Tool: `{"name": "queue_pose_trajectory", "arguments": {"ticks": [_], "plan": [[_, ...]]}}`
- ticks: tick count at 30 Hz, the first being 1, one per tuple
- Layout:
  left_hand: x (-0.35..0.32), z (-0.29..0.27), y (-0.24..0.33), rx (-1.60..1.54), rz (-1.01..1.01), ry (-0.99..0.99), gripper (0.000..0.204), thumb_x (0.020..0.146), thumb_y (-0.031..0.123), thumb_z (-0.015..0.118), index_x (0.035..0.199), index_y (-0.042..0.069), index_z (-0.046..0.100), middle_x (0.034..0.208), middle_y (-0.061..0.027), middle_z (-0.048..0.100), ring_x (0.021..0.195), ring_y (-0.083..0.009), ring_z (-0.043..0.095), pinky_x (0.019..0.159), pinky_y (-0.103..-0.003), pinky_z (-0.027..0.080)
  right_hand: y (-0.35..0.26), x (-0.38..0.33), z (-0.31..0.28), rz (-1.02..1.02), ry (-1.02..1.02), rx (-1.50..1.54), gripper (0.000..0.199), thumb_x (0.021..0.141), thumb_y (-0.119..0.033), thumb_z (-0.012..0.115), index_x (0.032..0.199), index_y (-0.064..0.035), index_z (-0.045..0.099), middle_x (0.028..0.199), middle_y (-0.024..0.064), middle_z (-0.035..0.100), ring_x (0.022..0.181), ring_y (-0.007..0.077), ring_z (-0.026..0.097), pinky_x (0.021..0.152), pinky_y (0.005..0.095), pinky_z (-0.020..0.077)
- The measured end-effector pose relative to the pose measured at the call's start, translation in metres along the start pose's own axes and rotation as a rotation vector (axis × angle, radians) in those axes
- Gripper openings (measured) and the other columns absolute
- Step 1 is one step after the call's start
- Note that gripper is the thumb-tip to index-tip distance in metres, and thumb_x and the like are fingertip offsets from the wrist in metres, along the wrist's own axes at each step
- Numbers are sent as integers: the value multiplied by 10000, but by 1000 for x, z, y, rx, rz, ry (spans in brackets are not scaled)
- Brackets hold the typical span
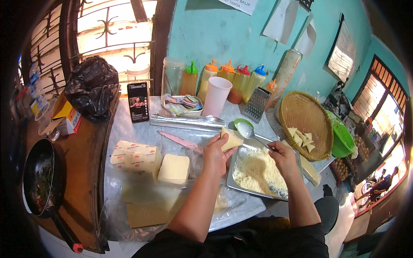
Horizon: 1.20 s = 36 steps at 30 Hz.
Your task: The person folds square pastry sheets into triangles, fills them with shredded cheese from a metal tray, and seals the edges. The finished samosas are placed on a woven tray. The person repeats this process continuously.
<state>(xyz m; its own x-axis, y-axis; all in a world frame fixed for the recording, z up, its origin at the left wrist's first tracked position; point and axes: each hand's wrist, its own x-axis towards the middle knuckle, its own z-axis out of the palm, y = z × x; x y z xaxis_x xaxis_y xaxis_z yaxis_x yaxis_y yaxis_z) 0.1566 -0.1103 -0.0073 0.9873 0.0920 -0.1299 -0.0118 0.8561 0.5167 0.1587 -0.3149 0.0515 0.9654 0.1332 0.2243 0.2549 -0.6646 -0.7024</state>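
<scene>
Held up over the tray, a pale pastry wrapper [232, 138] folded into a cone is gripped in my left hand [214, 155]. My right hand [284, 160] grips the handle of a metal spoon [245, 130], whose bowl is right beside the cone. Beneath them, a metal tray [258, 194] holds grated cheese [253, 172]. A flat woven basket [297, 109] at the right carries several folded triangular pastries [302, 138]. Left of my forearm lie a cut cheese block [174, 168], a block in printed wrap [134, 155], a pink knife [178, 140] and flat pastry sheets [146, 214] on plastic.
Along the wall stand several squeeze bottles [235, 88], a pink cup [217, 96], a box grater [256, 104] and a propped phone [137, 103]. On the wooden table at left are a frying pan [42, 180] and a black plastic bag [91, 88].
</scene>
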Motion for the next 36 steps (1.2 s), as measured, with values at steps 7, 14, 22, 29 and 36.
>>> {"name": "queue_pose_trajectory", "arguments": {"ticks": [7,14,22,29,36], "plan": [[-4,4,-4,157,-81,-128,307,869,163,587,1123,9,510,1030,-97,597,919,-218,612,802,-324,528,-19,-31,8,-252,141,-371,198,804,-148,552,987,-112,620,900,120,638,803,314,616,698,383,486],[-5,4,0,68,-29,-83,327,857,156,601,1125,-3,501,1023,-101,589,927,-215,602,808,-336,521,12,-15,-7,67,-28,-127,230,754,-124,568,968,-77,639,784,139,631,747,239,611,689,316,449],[-2,1,0,74,-113,-210,321,868,165,568,1142,14,497,1068,-112,595,969,-226,605,835,-351,514,43,66,8,-27,74,-410,293,768,-157,508,1013,-87,651,879,138,652,855,318,611,793,372,456],[-6,5,-4,80,-135,-339,320,877,163,562,1159,28,497,1083,-97,598,983,-213,604,847,-331,510,33,90,41,-204,46,-627,441,751,-137,528,1189,-123,574,1204,141,524,1120,337,468,920,409,412],[-20,20,-13,97,-205,-476,367,873,175,592,1193,40,476,1076,-88,592,993,-198,594,822,-334,517,2,-11,-10,62,-660,551,824,615,-49,585,1393,-55,314,1282,131,461,1237,226,363,1025,329,270]]}}
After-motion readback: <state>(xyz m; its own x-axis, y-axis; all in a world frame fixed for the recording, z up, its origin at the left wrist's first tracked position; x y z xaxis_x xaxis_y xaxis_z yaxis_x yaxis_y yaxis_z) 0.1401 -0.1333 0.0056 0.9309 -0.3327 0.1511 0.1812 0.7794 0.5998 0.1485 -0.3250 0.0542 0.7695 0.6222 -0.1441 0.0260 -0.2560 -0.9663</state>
